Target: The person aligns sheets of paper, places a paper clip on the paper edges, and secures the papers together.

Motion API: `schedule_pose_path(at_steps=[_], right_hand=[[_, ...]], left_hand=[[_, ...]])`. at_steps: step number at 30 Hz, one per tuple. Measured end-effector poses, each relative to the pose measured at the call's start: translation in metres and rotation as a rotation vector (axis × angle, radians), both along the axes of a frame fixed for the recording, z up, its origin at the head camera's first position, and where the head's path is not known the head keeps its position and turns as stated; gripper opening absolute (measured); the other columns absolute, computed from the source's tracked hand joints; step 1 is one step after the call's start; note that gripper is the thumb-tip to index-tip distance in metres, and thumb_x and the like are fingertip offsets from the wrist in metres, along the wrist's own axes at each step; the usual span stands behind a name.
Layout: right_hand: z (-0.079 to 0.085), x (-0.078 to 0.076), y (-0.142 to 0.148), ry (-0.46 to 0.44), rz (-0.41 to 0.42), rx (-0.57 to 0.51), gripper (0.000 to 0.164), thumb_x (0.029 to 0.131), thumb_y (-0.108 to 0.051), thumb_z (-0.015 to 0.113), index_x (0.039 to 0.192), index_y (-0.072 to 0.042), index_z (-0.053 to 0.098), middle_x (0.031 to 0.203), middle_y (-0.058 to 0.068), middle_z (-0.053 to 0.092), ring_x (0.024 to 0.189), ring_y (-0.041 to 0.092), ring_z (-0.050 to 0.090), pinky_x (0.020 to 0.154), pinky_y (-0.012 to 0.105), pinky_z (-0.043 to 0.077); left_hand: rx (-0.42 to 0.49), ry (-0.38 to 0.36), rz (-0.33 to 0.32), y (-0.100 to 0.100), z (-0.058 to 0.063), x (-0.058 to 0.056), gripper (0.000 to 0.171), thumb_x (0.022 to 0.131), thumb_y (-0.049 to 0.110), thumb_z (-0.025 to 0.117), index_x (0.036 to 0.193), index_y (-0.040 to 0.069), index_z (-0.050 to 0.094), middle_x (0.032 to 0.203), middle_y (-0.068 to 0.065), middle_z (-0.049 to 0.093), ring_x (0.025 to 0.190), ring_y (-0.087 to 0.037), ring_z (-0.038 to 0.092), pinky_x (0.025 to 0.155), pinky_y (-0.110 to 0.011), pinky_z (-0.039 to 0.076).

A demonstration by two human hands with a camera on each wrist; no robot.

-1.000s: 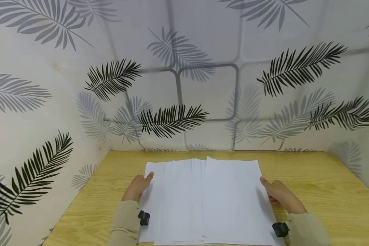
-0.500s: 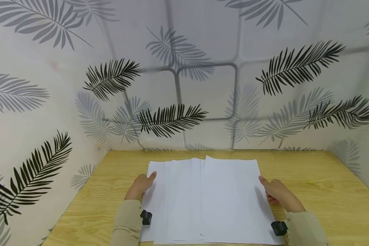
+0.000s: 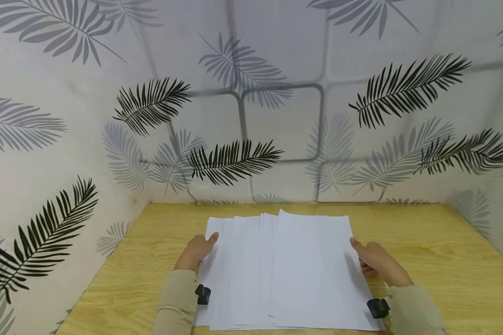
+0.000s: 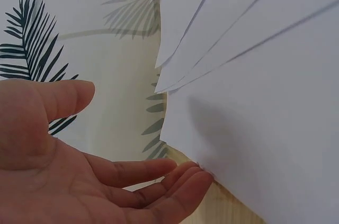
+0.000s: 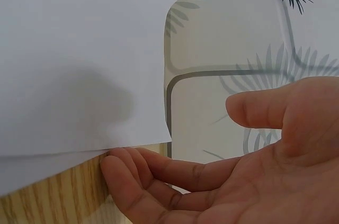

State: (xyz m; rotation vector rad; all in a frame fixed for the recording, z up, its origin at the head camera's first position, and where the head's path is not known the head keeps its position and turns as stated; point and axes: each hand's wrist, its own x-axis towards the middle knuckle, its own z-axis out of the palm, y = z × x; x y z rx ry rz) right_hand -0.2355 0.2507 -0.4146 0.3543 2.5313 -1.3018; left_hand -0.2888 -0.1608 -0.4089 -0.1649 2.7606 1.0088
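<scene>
hands (image 3: 195, 252) (image 3: 379, 261) apart, thumbs (image 4: 71, 98) raised, fingers (image 5: 135, 192) slightly bent

From over here, the head view looks forward and down from farthest back, across the yellow wood-grain table (image 3: 113, 284) to the white leaf-printed wall (image 3: 285, 125). Each wrist view sits close in, facing along the bare left hand (image 4: 85, 176) or bare right hand (image 5: 238, 181) toward overlapping white paper sheets (image 3: 310, 270), which all three share.

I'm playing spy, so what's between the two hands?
Overlapping white paper sheets lie between the left hand and the right hand; the head view shows it.
</scene>
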Motion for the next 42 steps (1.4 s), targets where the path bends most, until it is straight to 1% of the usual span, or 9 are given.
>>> schedule_pose_path(at_steps=[5, 9, 13, 20, 25, 31, 33, 39, 42], right_hand=[[0.0, -0.001, -0.002, -0.001, 0.006, -0.003, 0.054, 0.103, -0.045, 0.033, 0.091, 0.008, 0.042, 0.077, 0.011, 0.045, 0.067, 0.019, 0.05, 0.061, 0.028, 0.047], [0.001, 0.0, -0.004, -0.005, 0.013, -0.01, 0.055, 0.103, -0.044, 0.034, 0.095, 0.01, 0.042, 0.08, 0.012, 0.045, 0.07, 0.02, 0.05, 0.063, 0.029, 0.048], [0.003, 0.001, -0.004, -0.012, 0.024, -0.017, 0.056, 0.103, -0.043, 0.034, 0.101, 0.012, 0.041, 0.082, 0.014, 0.044, 0.071, 0.021, 0.05, 0.065, 0.03, 0.047], [0.001, 0.002, -0.006, -0.002, 0.017, -0.016, 0.053, 0.103, -0.042, 0.034, 0.098, 0.011, 0.041, 0.08, 0.013, 0.043, 0.07, 0.021, 0.049, 0.064, 0.029, 0.046], [0.001, 0.001, -0.009, 0.011, -0.006, -0.003, 0.053, 0.103, -0.041, 0.036, 0.099, 0.012, 0.04, 0.082, 0.015, 0.045, 0.073, 0.023, 0.049, 0.065, 0.03, 0.048], [0.001, 0.0, -0.011, 0.02, 0.002, 0.009, 0.051, 0.103, -0.039, 0.036, 0.097, 0.011, 0.041, 0.079, 0.014, 0.045, 0.071, 0.022, 0.048, 0.063, 0.029, 0.048], [0.0, 0.0, -0.012, 0.023, 0.005, 0.007, 0.051, 0.103, -0.039, 0.036, 0.096, 0.011, 0.041, 0.079, 0.013, 0.045, 0.07, 0.021, 0.048, 0.063, 0.029, 0.048], [-0.001, -0.001, -0.014, 0.023, 0.005, 0.017, 0.051, 0.103, -0.039, 0.036, 0.095, 0.01, 0.043, 0.079, 0.013, 0.045, 0.071, 0.021, 0.048, 0.063, 0.029, 0.048], [-0.001, -0.001, -0.016, 0.021, 0.006, 0.025, 0.051, 0.103, -0.04, 0.037, 0.093, 0.009, 0.044, 0.078, 0.012, 0.046, 0.07, 0.021, 0.048, 0.063, 0.029, 0.048]], left_hand=[[0.004, 0.019, -0.015, 0.003, -0.002, -0.001, 0.064, 0.103, 0.033, 0.039, 0.13, -0.025, 0.037, 0.132, -0.04, 0.042, 0.117, -0.047, 0.05, 0.095, -0.052, 0.043], [0.004, 0.036, -0.033, 0.006, -0.003, 0.0, 0.064, 0.103, 0.033, 0.039, 0.129, -0.025, 0.038, 0.131, -0.04, 0.044, 0.114, -0.046, 0.051, 0.093, -0.052, 0.044], [0.005, 0.036, -0.033, 0.008, -0.004, -0.001, 0.064, 0.102, 0.033, 0.04, 0.129, -0.025, 0.039, 0.13, -0.04, 0.045, 0.111, -0.044, 0.053, 0.092, -0.051, 0.044], [0.016, 0.024, -0.02, 0.013, -0.006, -0.001, 0.064, 0.102, 0.034, 0.041, 0.129, -0.024, 0.04, 0.129, -0.038, 0.047, 0.107, -0.04, 0.054, 0.092, -0.05, 0.045], [0.023, 0.014, -0.029, 0.017, -0.006, -0.001, 0.065, 0.102, 0.036, 0.041, 0.13, -0.023, 0.04, 0.129, -0.037, 0.048, 0.105, -0.038, 0.055, 0.09, -0.048, 0.045], [0.066, 0.014, -0.04, 0.022, -0.005, -0.001, 0.064, 0.103, 0.034, 0.041, 0.131, -0.023, 0.038, 0.133, -0.038, 0.043, 0.119, -0.045, 0.049, 0.096, -0.051, 0.042], [0.074, 0.011, -0.042, 0.023, -0.005, -0.001, 0.065, 0.103, 0.034, 0.041, 0.132, -0.023, 0.037, 0.134, -0.038, 0.042, 0.121, -0.045, 0.048, 0.097, -0.052, 0.041], [0.071, 0.021, -0.054, 0.028, -0.004, 0.001, 0.063, 0.102, 0.033, 0.041, 0.131, -0.024, 0.038, 0.133, -0.037, 0.044, 0.115, -0.042, 0.051, 0.095, -0.05, 0.043], [0.089, 0.023, -0.059, 0.032, -0.004, 0.001, 0.063, 0.102, 0.033, 0.042, 0.131, -0.023, 0.038, 0.133, -0.037, 0.044, 0.115, -0.041, 0.051, 0.095, -0.05, 0.042]])
